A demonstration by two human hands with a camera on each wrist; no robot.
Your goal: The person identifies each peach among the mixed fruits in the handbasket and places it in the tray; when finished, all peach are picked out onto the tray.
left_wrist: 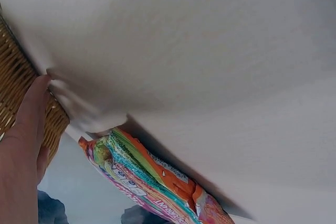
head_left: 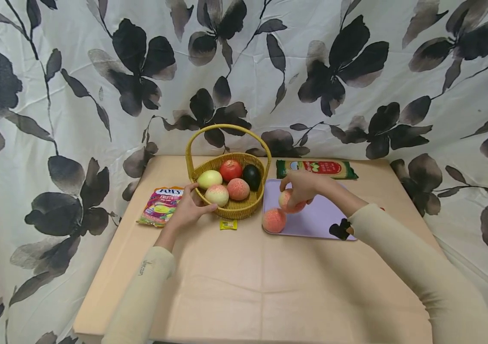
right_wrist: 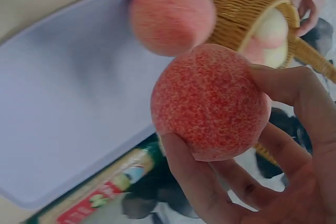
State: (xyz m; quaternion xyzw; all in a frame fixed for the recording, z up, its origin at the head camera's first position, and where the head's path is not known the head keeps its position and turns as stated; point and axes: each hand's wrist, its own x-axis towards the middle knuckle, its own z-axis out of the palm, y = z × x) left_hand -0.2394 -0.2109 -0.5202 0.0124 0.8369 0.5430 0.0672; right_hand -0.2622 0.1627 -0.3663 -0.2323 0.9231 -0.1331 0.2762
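Observation:
A peach [right_wrist: 210,103] is gripped in my right hand [head_left: 302,188], between thumb and curled fingers, just above the lilac tray [head_left: 317,220]. Another pink peach [head_left: 274,220] rests at the tray's left front corner. My left hand [head_left: 190,208] touches the left side of the yellow wicker basket [head_left: 244,210]; in the left wrist view its fingers lie fairly straight against the weave. Inside the basket are a yellow-green fruit [head_left: 209,179], a red fruit [head_left: 230,170], a dark oval fruit [head_left: 252,177], a pink peach [head_left: 238,189] and a paler peach [head_left: 217,195].
Left of the basket, partly behind my left hand, lies a Fox's Fruits candy bag [head_left: 162,205]. A small yellow packet [head_left: 228,225] lies before the basket. Behind the tray is a green and red long packet [head_left: 317,168]. The basket's handle [head_left: 227,126] arches upright.

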